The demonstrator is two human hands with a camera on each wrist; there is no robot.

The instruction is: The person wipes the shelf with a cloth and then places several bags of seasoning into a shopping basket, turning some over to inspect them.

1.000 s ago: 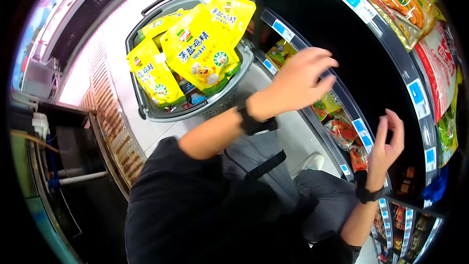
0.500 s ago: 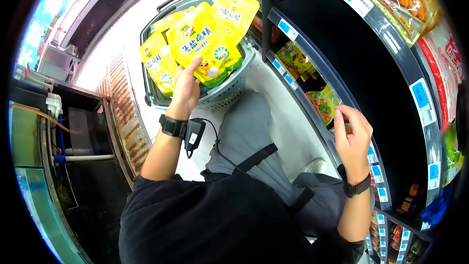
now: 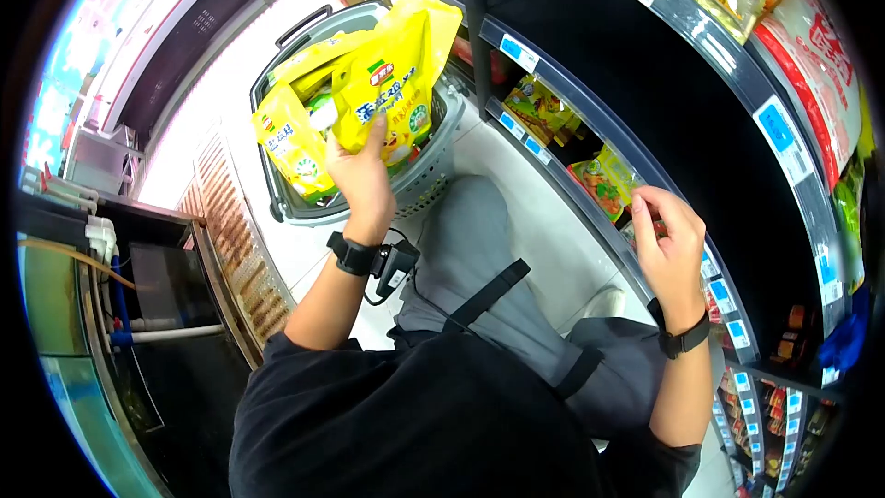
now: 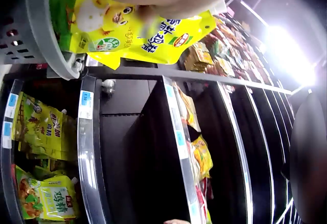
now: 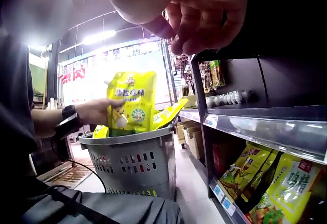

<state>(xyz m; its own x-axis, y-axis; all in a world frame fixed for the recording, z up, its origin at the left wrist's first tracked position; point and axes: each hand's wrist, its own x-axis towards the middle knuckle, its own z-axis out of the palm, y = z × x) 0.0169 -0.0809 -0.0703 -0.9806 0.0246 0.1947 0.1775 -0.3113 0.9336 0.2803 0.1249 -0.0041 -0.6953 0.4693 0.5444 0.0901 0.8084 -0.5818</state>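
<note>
My left hand (image 3: 361, 175) grips the lower edge of a yellow seasoning pouch (image 3: 398, 60), thumb on its printed front. This pouch stands tilted upright at the top of a grey shopping basket (image 3: 426, 173). More yellow pouches (image 3: 300, 143) lie beside and behind it in the basket. The right wrist view shows the held pouch (image 5: 135, 93) above the basket rim, its spout at the upper left. Beside the shelf, my right hand (image 3: 668, 235) hovers with loosely bent fingers and holds nothing.
Dark shelving with price tags (image 3: 779, 134) curves along the right. Yellow and green seasoning bags (image 3: 604, 183) sit on its lower shelf, and bigger packs (image 3: 811, 69) higher up. Glass tanks (image 3: 55, 304) and white pipes stand on the left, beside a rusty floor grate (image 3: 235, 231).
My left hand came from the shelf side over to the basket and took hold of a yellow pouch, which now stands more upright. My right hand shifted slightly left, then stayed near the shelf.
</note>
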